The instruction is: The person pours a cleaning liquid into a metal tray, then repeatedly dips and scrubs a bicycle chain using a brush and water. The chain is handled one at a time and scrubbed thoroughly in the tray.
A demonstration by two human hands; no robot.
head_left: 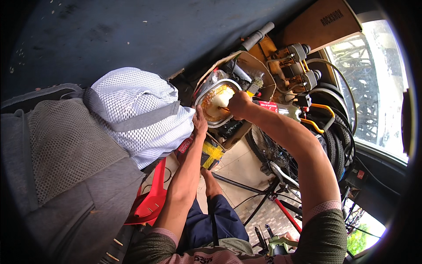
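A silver metal food container (206, 92) with rounded corners is held over an open cardboard box. In it lie an orange-red soupy food (212, 103) and a white mound (223, 97), whose kind I cannot make out. My left hand (200, 122) grips the container's near left rim. My right hand (239, 105) is closed at the opposite rim around what looks like a spoon (224, 108); its tip dips into the food and the fist hides its handle.
The cardboard box (269, 72) holds tools and plastic bags. Bicycle tyres (336, 145) and a bike frame (285, 211) crowd the right. At left are a mesh-covered cushion (136, 97), a grey padded seat (66, 176) and a red plastic stool (151, 202). A dark wall (110, 35) stands behind.
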